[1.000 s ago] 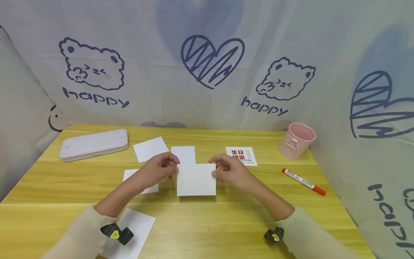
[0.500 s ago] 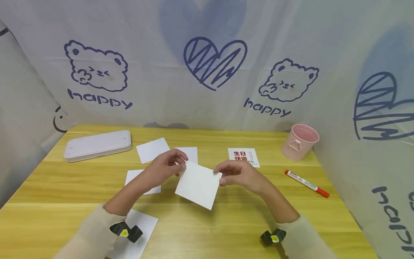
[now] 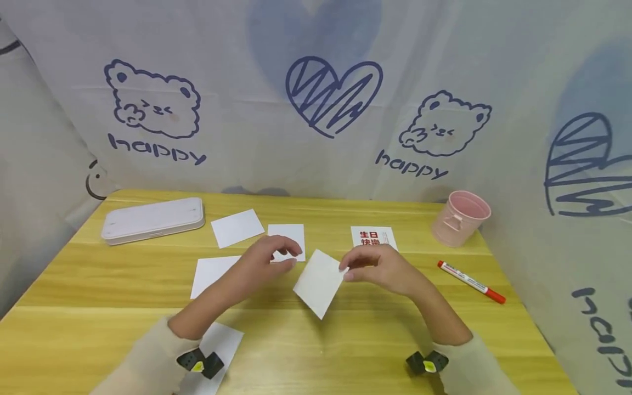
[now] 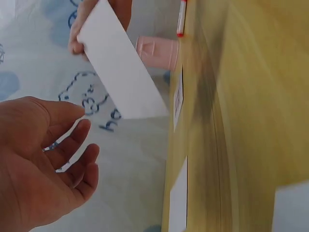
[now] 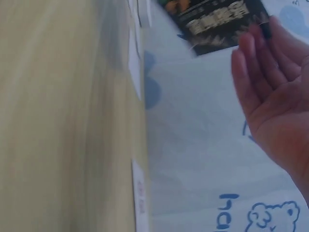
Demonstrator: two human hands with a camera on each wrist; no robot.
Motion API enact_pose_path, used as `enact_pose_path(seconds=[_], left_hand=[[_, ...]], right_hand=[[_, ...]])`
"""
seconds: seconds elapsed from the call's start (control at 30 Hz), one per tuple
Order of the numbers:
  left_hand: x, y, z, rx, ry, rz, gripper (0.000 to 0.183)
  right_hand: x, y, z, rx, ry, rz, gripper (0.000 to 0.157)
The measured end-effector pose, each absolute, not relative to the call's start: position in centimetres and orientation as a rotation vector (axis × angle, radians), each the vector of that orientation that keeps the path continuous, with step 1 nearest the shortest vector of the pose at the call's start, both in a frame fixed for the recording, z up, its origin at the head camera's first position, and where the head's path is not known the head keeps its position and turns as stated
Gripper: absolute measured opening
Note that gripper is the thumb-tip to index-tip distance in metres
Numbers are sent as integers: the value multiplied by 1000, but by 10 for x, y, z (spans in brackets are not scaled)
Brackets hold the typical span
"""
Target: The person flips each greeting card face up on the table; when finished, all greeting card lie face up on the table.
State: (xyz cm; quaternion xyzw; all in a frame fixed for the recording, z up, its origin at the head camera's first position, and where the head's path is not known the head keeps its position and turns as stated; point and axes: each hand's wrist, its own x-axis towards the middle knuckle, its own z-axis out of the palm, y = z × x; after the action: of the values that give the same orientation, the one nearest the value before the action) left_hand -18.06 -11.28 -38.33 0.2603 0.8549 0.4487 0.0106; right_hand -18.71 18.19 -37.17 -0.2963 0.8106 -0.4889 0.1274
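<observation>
My right hand [image 3: 384, 269] pinches one corner of a small square card [image 3: 320, 284] between thumb and fingers. The card hangs tilted above the wooden table, plain white toward the head camera. In the right wrist view, the other side of the card [image 5: 217, 24] is dark with pale printed lettering. My left hand [image 3: 264, 262] is just to the left of the card, its thumb and fingers apart and bent, holding nothing. A gap shows between that hand [image 4: 43, 154] and the card [image 4: 120, 72] in the left wrist view.
White cards [image 3: 237, 227] lie at the back left and beside the left forearm. A card with red lettering [image 3: 367, 236] is behind the right hand. A red-capped marker [image 3: 471, 281] and pink bucket [image 3: 461, 219] stand right; a white case [image 3: 153, 219] lies far left.
Both hands held the card by its sides, face level. It has since turned to a tilt, and the left hand has let go, leaving it in the right hand alone.
</observation>
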Motion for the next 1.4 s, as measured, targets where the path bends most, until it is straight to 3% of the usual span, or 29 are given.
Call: enact_pose_path(seconds=[0.27, 0.57, 0.77, 1.13, 1.4], left_hand=[[-147, -84, -377, 859, 2536, 1386, 17], [-141, -79, -379, 776, 2672, 1367, 14], [-151, -88, -379, 737, 2686, 1498, 13], [-177, -107, -379, 417, 2339, 1883, 17], [-179, -107, -381, 393, 2251, 1932, 23]], right_hand=[[-175, 166, -370, -783, 2557, -1266, 11], [-159, 143, -368, -754, 2722, -1283, 11], [-160, 147, -362, -746, 2862, -1258, 23], [-178, 165, -360, -581, 3042, -1179, 30], [-181, 163, -367, -426, 2857, -1413, 20]])
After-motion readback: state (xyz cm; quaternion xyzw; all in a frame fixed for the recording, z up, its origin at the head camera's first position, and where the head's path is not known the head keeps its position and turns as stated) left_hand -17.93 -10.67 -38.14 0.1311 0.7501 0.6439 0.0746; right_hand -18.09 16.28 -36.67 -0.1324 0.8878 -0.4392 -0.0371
